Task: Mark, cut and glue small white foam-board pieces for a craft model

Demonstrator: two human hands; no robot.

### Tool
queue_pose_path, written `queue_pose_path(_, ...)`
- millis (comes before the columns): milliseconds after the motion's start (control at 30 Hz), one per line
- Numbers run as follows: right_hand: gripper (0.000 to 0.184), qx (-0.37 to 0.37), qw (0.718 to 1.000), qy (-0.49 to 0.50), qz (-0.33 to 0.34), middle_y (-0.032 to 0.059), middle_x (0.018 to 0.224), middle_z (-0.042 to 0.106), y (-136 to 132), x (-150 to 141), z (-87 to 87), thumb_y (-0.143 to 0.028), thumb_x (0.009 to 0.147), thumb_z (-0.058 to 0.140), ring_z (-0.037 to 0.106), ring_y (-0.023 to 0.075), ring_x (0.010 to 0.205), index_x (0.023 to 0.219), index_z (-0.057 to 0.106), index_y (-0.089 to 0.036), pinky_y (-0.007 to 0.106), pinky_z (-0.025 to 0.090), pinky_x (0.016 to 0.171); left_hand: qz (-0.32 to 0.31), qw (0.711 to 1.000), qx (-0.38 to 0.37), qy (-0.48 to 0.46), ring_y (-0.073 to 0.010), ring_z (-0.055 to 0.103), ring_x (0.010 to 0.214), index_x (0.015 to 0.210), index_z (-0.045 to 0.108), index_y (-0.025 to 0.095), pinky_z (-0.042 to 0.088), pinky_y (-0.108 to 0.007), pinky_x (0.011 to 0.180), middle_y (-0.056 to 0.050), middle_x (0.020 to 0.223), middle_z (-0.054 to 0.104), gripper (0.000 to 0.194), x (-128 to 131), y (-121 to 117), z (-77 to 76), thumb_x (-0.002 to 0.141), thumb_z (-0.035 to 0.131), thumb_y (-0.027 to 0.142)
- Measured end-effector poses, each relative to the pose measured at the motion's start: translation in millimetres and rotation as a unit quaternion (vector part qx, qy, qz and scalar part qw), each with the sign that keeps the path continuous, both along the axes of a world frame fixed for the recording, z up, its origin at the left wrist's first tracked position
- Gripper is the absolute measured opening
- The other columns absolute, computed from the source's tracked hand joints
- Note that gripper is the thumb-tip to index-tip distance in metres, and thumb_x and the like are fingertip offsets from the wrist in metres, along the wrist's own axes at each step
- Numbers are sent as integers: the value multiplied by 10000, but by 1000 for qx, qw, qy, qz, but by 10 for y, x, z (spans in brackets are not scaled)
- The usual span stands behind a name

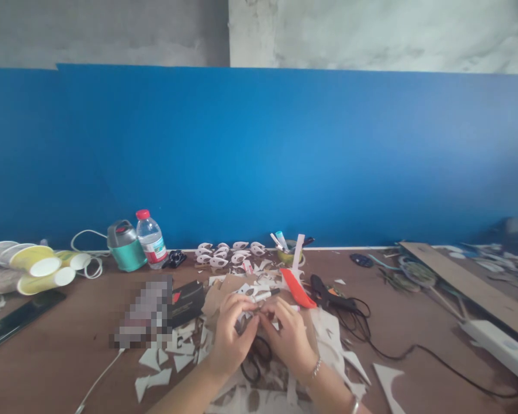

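My left hand and my right hand meet over the middle of the littered table. Both have thumb and fingers pinched together, fingertips nearly touching. Whatever lies between them is too small and hidden to name. Below the hands show the black looped handles of what look like scissors. Just beyond the fingers lies a white marker with a dark end. A bright orange-red curved piece rests to the right of it. White cut scraps lie scattered around both hands.
Several white shaped pieces stand along the blue partition, beside a pen holder. A black glue gun trails its cord rightward. Leftward are a water bottle, a teal-and-grey container and paper cups. A long board lies right.
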State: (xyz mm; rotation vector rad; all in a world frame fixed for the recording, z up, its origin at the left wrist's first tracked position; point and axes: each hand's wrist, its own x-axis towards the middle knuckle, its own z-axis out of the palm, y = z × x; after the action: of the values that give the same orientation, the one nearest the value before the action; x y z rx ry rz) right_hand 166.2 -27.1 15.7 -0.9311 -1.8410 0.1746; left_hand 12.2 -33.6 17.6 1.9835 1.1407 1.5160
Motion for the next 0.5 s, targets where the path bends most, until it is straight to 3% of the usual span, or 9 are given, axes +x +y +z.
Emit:
queue_pose_path(167, 121, 4, 1000, -23, 11, 31, 735, 641, 8, -9, 16, -119, 874, 519, 600, 168, 668, 834, 594, -206, 254, 472, 597, 9, 1000, -19, -19, -223, 592, 937, 838, 628, 205, 468, -356, 846, -67, 914, 624, 120, 9, 37, -19, 888, 524, 236)
queue_pose_path(500, 86, -59, 998, 0, 1, 23, 766, 653, -11, 2, 24, -147, 867, 538, 597, 156, 668, 867, 602, -204, 244, 466, 608, 40, 997, 2, 66, -219, 583, 876, 797, 617, 211, 444, -364, 822, -51, 838, 634, 183, -22, 56, -38, 919, 482, 236)
